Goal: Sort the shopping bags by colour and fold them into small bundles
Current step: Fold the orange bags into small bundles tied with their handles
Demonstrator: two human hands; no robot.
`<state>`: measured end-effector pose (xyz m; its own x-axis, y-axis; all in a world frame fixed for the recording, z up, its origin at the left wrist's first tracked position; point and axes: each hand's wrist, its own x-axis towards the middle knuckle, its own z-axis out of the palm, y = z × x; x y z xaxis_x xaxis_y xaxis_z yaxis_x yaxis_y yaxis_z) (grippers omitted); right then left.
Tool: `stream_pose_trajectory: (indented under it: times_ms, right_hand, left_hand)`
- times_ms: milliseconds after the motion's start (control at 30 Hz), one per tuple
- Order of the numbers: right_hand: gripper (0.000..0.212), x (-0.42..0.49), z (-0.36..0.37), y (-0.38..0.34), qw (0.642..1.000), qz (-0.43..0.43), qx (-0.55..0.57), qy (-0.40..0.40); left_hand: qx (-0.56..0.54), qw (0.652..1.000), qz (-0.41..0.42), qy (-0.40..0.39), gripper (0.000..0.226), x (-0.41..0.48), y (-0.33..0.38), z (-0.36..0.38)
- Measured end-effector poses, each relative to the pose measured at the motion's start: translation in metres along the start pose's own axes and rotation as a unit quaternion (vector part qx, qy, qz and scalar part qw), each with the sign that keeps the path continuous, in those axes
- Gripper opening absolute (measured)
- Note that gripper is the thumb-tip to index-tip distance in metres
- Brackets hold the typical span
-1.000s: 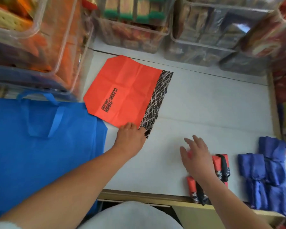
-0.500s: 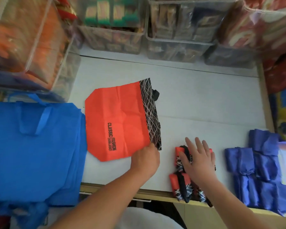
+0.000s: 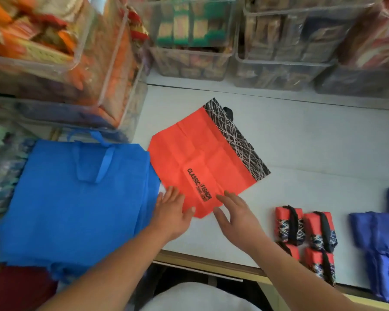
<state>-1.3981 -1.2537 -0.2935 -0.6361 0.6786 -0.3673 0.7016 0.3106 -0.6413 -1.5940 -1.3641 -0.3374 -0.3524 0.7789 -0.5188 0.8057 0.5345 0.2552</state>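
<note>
both hands sit flat with fingers straight on the near corner of the red bag (image 3: 202, 162), left hand (image 3: 173, 212) and right hand (image 3: 236, 214) side by side. it's spread on the white table (image 3: 312, 140), between the blue bags (image 3: 76, 198) and the folded red bundles (image 3: 305, 230).

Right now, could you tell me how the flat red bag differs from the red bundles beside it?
The flat red bag lies spread out on the table; the red bundles are folded small. The flat red bag shows its CLASSIC FASHION print; the red bundles show none. The left hand and right hand are at the flat red bag's near edge; the red bundles lie untouched. Both share red fabric with black scribbled trim.
</note>
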Motion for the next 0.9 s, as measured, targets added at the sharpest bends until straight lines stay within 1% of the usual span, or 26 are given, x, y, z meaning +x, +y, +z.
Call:
stream_pose_trajectory:
  times_ms: [33,100,200,233,267,333,367,400,433,500,533,567,633,733,800,833,900]
  right_hand:
    - [0.049,0.008,0.012,-0.007,1.0,-0.005,0.0,-0.007]
    - [0.057,0.027,0.036,-0.013,1.0,-0.01,-0.027,-0.007]
    - [0.061,0.038,0.052,-0.007,0.987,0.092,-0.109,-0.069]
    - [0.063,0.037,0.055,-0.001,0.985,0.097,-0.121,-0.07]
    - [0.066,0.034,0.056,0.003,0.987,0.081,-0.128,-0.057]
    - [0.076,0.03,0.053,0.012,0.989,0.051,-0.133,-0.039]
    - [0.077,0.03,0.052,0.017,0.99,0.037,-0.132,-0.034]
    - [0.075,0.03,0.049,0.023,0.991,0.021,-0.127,-0.033]
    - [0.071,0.03,0.047,0.029,0.992,0.001,-0.123,-0.032]
    - [0.063,0.029,0.039,0.036,0.992,-0.031,-0.122,-0.03]
    - [0.061,0.028,0.035,0.04,0.991,-0.047,-0.123,-0.03]
    - [0.061,0.029,0.032,0.044,0.99,-0.06,-0.125,-0.032]
    - [0.065,0.03,0.028,0.05,0.988,-0.063,-0.133,-0.038]
    - [0.077,0.031,0.021,0.055,0.982,-0.035,-0.181,-0.043]
    - [0.085,0.032,0.016,0.056,0.977,-0.013,-0.205,-0.051]
    - [0.09,0.031,0.015,0.055,0.977,-0.001,-0.206,-0.06]
    - [0.101,0.029,0.014,0.05,0.976,0.024,-0.2,-0.085]
  left_hand:
    - [-0.005,1.0,0.017,-0.006,0.074,-0.003,0.002,0.003]
    - [-0.005,0.997,0.076,-0.006,0.065,-0.009,0.014,0.002]
    - [-0.047,0.98,0.191,-0.023,0.042,-0.021,0.023,0.008]
    - [-0.073,0.973,0.219,-0.014,0.036,-0.025,0.017,0.01]
    - [-0.087,0.967,0.238,0.017,0.033,-0.025,0.007,0.011]
    - [-0.079,0.96,0.244,0.112,0.033,-0.017,-0.02,0.01]
    - [-0.064,0.961,0.232,0.138,0.038,-0.01,-0.035,0.004]
    - [-0.047,0.966,0.218,0.132,0.046,-0.004,-0.048,-0.004]
    - [-0.03,0.972,0.211,0.101,0.056,0.002,-0.06,-0.012]
    - [0.012,0.978,0.206,0.01,0.072,0.012,-0.079,-0.021]
    - [0.036,0.978,0.207,-0.018,0.078,0.016,-0.084,-0.022]
    - [0.05,0.976,0.21,-0.025,0.083,0.019,-0.088,-0.019]
    - [0.055,0.973,0.224,-0.001,0.088,0.022,-0.09,-0.01]
    - [0.058,0.966,0.241,0.071,0.083,0.026,-0.077,0.003]
    - [0.048,0.964,0.243,0.091,0.073,0.029,-0.066,0.007]
    - [0.04,0.964,0.241,0.1,0.064,0.031,-0.06,0.008]
    - [0.012,0.958,0.247,0.146,0.033,0.031,-0.052,0.01]
